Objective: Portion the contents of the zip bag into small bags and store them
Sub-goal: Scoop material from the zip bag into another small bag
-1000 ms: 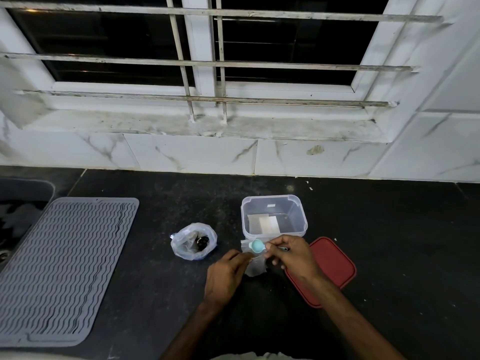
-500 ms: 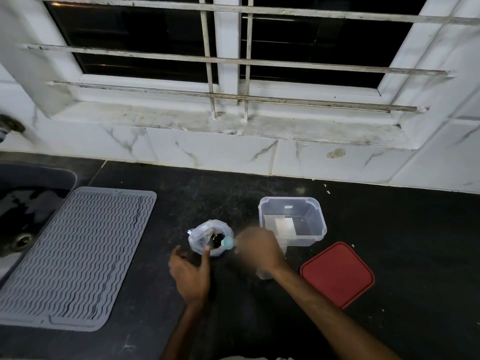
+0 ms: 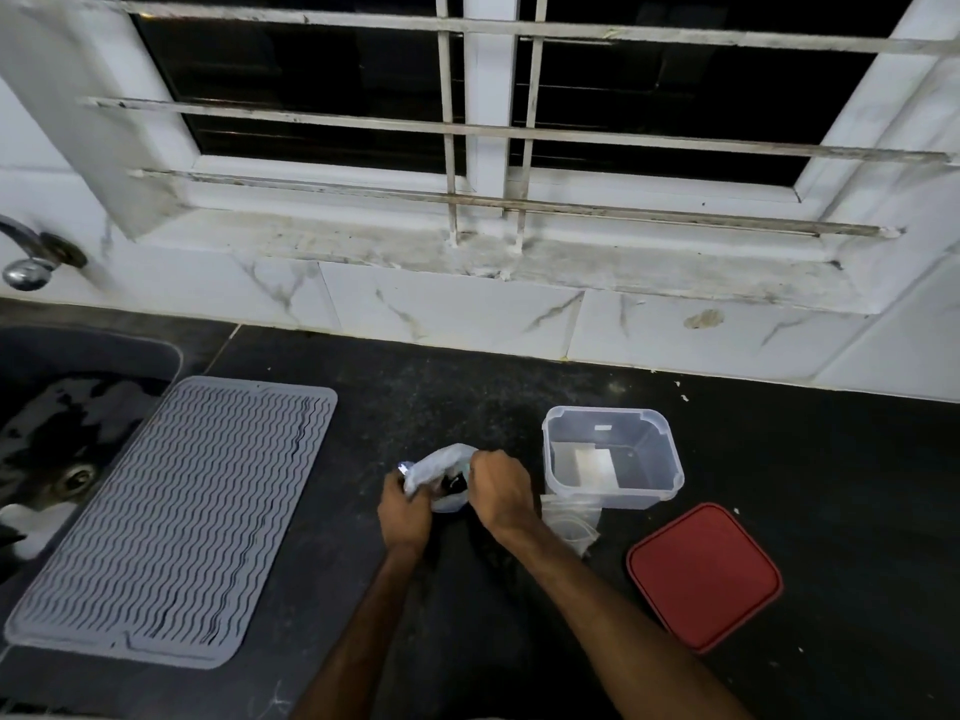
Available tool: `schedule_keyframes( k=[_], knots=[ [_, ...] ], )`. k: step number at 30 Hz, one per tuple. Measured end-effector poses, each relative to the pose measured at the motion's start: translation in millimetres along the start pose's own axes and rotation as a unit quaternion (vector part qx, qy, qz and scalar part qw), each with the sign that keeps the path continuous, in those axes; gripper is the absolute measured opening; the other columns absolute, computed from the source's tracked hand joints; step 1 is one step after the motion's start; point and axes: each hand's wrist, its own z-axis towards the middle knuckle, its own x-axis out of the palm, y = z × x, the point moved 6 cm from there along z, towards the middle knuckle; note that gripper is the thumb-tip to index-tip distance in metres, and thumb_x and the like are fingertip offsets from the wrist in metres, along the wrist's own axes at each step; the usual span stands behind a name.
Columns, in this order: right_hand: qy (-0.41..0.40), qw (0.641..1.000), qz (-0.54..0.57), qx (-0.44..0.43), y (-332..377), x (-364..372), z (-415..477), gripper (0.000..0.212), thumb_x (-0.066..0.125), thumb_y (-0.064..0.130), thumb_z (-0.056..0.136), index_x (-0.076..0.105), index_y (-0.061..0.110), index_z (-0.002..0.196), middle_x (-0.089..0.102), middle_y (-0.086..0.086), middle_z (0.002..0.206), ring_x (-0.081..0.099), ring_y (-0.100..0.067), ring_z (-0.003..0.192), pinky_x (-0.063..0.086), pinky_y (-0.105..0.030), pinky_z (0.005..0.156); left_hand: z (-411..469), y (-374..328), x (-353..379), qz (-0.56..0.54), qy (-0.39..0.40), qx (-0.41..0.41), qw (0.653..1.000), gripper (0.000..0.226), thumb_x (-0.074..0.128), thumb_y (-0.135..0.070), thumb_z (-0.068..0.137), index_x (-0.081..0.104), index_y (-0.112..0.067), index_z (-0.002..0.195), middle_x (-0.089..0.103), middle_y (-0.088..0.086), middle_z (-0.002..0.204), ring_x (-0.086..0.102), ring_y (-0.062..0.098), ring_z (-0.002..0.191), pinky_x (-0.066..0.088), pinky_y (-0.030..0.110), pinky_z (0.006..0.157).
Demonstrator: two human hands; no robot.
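Zip bag [image 3: 441, 472], clear plastic with dark contents, sits on the black counter [image 3: 779, 459] between both hands: left hand [image 3: 405, 511] pinches its near-left edge, right hand [image 3: 498, 493] is closed at its mouth, possibly around a spoon. Just right of the right hand: small bags [image 3: 571, 522], open clear container [image 3: 613, 459], and beyond them red lid [image 3: 704, 576].

clear zip bag [image 3: 440, 472] on black counter, dark contents inside, mouth open. small clear bags [image 3: 570, 522] lie flat just right, against clear container front.
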Motion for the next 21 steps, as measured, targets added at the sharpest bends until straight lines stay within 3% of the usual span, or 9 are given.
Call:
schedule_keyframes(
  k=[4, 9, 12, 17, 21],
  knots=[
    [0.001, 1.0, 0.014, 0.017, -0.5, 3.7, 3.3, 0.025, 0.052, 0.014, 0.098, 0.065, 0.006, 0.118, 0.068, -0.013, 0.116, 0.065, -0.028, 0.108, 0.052, -0.036, 0.089, 9.1, 1.7, 10.3, 0.019, 0.032, -0.004, 0.999, 0.015, 0.045, -0.014, 0.102, 0.059, -0.011, 0.105, 0.067, 0.012, 0.101, 0.063, 0.027, 0.093, 0.051, 0.037, 0.08],
    [-0.04, 0.993, 0.098, 0.049, -13.0, 7.0, -1.6, 0.024, 0.053, 0.022, 0.097, 0.07, 0.009, 0.108, 0.072, -0.008, 0.107, 0.067, -0.026, 0.102, 0.052, -0.033, 0.084, 19.9, 6.2, 21.2, 0.09, 0.047, -0.037, 0.994, 0.035, 0.039, -0.027, 0.106, 0.063, -0.006, 0.12, 0.068, 0.014, 0.112, 0.064, 0.025, 0.098, 0.045, 0.025, 0.07],
    [-0.047, 0.99, 0.12, 0.054, -17.1, 11.6, -4.2, 0.024, 0.054, 0.023, 0.096, 0.071, 0.009, 0.107, 0.072, -0.009, 0.106, 0.067, -0.025, 0.1, 0.052, -0.034, 0.085, 13.7, -0.8, 23.1, 0.008, 0.038, -0.022, 0.999, 0.04, 0.034, -0.028, 0.107, 0.065, -0.005, 0.117, 0.067, 0.01, 0.105, 0.061, 0.019, 0.09, 0.045, 0.018, 0.063],
    [-0.037, 0.989, 0.128, 0.064, -14.8, 14.3, -9.9, 0.023, 0.056, 0.022, 0.095, 0.073, 0.01, 0.103, 0.073, -0.009, 0.103, 0.068, -0.026, 0.098, 0.053, -0.034, 0.083, 4.8, 3.9, 24.3, -0.117, 0.017, -0.061, 0.991, 0.042, 0.036, -0.03, 0.106, 0.067, -0.002, 0.108, 0.07, 0.016, 0.103, 0.067, 0.028, 0.095, 0.055, 0.043, 0.088],
    [-0.015, 0.971, 0.208, 0.118, -28.7, 33.1, -3.8, 0.023, 0.056, 0.027, 0.084, 0.074, 0.013, 0.083, 0.074, -0.007, 0.083, 0.07, -0.024, 0.081, 0.058, -0.035, 0.076, 0.5, 2.2, 26.5, -0.118, 0.035, -0.05, 0.991, 0.04, 0.039, -0.033, 0.105, 0.069, -0.007, 0.106, 0.072, 0.01, 0.099, 0.068, 0.019, 0.088, 0.056, 0.037, 0.082]
  ],
)
